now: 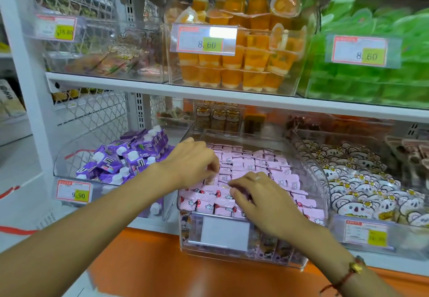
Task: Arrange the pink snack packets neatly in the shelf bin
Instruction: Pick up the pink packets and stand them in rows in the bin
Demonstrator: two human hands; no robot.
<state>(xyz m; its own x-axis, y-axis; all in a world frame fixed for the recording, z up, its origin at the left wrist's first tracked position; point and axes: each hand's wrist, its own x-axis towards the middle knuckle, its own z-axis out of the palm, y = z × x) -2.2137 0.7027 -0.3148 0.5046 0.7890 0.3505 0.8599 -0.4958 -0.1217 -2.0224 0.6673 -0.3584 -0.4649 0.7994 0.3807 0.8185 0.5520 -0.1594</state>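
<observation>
Here, small glossy pink snack packets (pixel 260 165) rowed in clear curved plastic shelf bin (pixel 323 180). Left hand (pixel 192 161) fingers pinching one packet; right hand (pixel 262 200) fingers curled onto front rows, hemmed by bin walls.

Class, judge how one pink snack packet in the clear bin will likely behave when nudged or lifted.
Each pink packet looks small and flat, so it is probably light. The glossy wrappers likely slide over each other, as the loose rows under the left hand and right hand suggest. Flat packets should not roll.

Retail shop: tiered white shelf (pixel 162 89) carrying clear bins of packaged snacks, each bin front fitted with a price tag (pixel 203 39) showing printed prices.
</observation>
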